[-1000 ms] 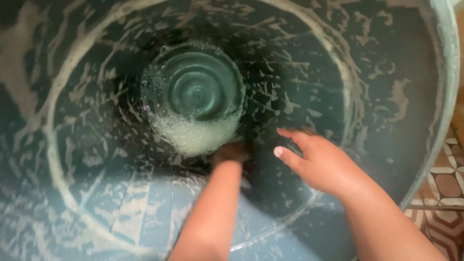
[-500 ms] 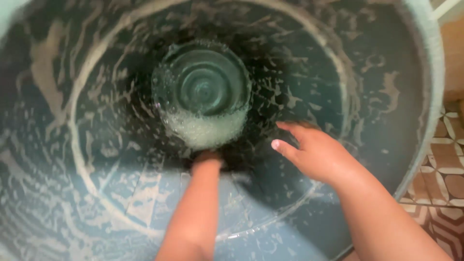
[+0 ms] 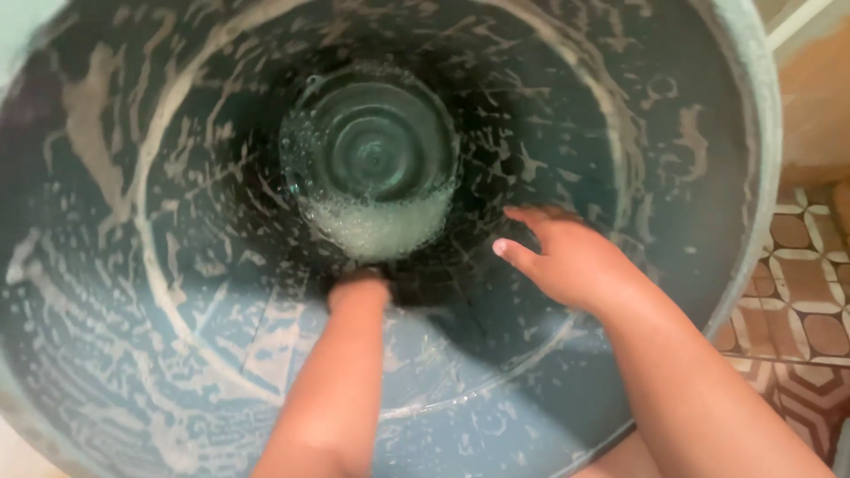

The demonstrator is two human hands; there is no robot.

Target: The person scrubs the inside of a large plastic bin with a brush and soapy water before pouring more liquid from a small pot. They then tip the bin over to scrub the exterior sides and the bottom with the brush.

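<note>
Patterned brown-and-cream floor tiles [image 3: 810, 305] show at the right edge, beside a large blue-green plastic drum [image 3: 106, 115] tipped toward the camera, its inner wall streaked with pale soap film. Deep inside, the left hand [image 3: 359, 288] presses against the lower wall near the bottom; the fingers are lost in shadow and blur, so whether they clench a cloth or sponge cannot be told. The right hand [image 3: 567, 257] lies open and flat on the wall just to its right, fingers spread, gripping nothing and apparently bracing the drum. Beyond both hands, a small pool of foamy water [image 3: 376, 228] sits against the ringed bottom [image 3: 376, 155] of the drum. Judged from the streaks, scrubbing is the step in hand: it would go best with firm, overlapping strokes around the wall, the braced palm keeping the drum from rolling, and the scrubbing hand dipping into the foam when the film thins.
</note>
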